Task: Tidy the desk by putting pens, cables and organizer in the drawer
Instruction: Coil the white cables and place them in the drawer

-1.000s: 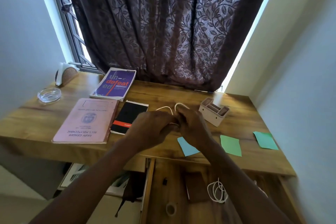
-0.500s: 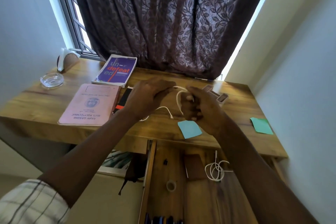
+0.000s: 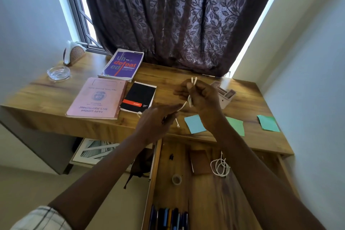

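The right hand (image 3: 203, 99) has its grip clenched round the folded white cable (image 3: 193, 82), just left of the organizer (image 3: 225, 96), above the table (image 3: 56, 87). The left hand (image 3: 158, 120), lower left of the organizer, pinches the loose tail in its grip. A coiled cable (image 3: 220, 167) lies in the drawer (image 3: 214, 203).

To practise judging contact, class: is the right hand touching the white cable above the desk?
Touching. The head view shows the right hand curled round the white cable, its loops poking out above the fingers.
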